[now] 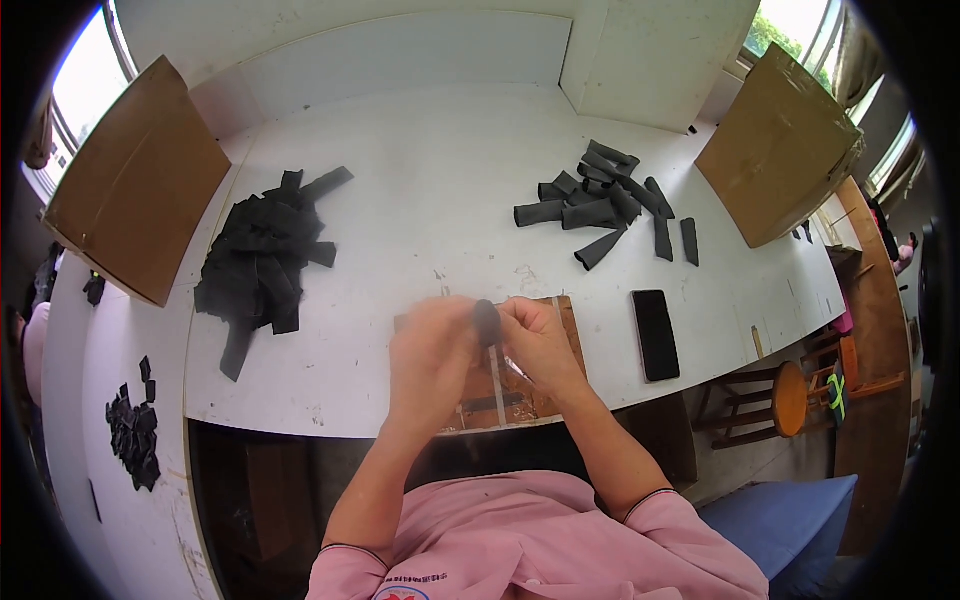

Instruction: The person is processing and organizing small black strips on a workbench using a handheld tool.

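Black cloth (487, 322), judged light, soft and easily creased, was held above the brown board (475, 388) by closed fingers of the right hand (537, 340); the grip of the blurred left hand (432, 352) could not be told. Edges were judged best for holding.

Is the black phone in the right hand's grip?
No, the phone lies on the white table, to the right of the right hand and apart from it.

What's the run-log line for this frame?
left hand: blurred, at dark piece | right hand: at same piece | brown board: beneath hands | white table: dark strip pile left, dark tubes and phone right
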